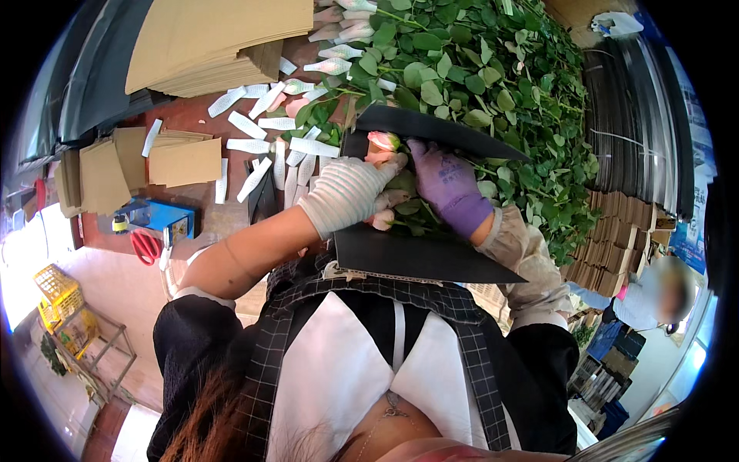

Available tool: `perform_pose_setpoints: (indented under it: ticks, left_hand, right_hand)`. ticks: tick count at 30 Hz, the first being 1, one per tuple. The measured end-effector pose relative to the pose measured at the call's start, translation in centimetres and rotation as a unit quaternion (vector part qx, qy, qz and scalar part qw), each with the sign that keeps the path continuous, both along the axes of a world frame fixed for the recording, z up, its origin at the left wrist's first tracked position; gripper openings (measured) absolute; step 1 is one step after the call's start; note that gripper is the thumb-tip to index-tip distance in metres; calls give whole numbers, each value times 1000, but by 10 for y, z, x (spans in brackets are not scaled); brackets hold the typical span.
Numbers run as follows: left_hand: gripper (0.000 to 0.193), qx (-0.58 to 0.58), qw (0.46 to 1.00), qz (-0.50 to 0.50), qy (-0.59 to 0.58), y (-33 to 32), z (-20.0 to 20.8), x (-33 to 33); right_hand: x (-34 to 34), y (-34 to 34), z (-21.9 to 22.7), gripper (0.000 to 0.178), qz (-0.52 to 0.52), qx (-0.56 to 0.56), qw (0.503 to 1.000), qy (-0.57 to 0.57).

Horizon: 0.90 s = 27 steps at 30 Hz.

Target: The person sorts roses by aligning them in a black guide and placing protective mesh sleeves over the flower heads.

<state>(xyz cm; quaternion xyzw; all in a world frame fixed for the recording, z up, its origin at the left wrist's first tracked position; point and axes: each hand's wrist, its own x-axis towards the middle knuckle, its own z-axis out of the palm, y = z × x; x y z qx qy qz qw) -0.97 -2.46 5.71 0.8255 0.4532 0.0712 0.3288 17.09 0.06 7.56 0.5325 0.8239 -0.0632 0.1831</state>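
My left hand (342, 192), in a white striped glove with bare fingertips, closes round a pink rose (382, 143) at its head. Another pale pink rose (381, 220) lies just below those fingers. My right hand (448, 185), in a purple glove, bends round the stems beside the rose heads; its fingertips are partly hidden. Both hands work between two black sheet flaps, an upper flap (439, 129) and a lower flap (419, 258) near my body. Leaves and stems show between them.
Leafy rose stems (469, 65) heap beyond my hands. White mesh sleeves (248, 125) lie scattered at the left by stacked brown cardboard (215, 46). Red-handled scissors (145, 246) hang near a blue box (165, 215). Black sheets (627, 115) pile at the right. Another person (643, 304) is at far right.
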Motion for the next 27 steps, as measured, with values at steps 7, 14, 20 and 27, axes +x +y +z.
perform_pose_setpoints:
  ticks: [7,14,20,27]
  left_hand:
    - [54,-24,997,-40,61,-2,4,-3]
    - [60,-4,999,22,-33,-3,0,-7]
    - [53,-1,995,35,-95,-4,1,-16]
    - [24,-239,890,-179,-345,-9,49,-67]
  right_hand:
    - [31,-7,59,30,13,111,954,278]
    - [110,-102,231,29,-238,390,667,588]
    - [178,-193,213,37,-391,361,758,378]
    - [231,-273,171,48,-556,182,799,137]
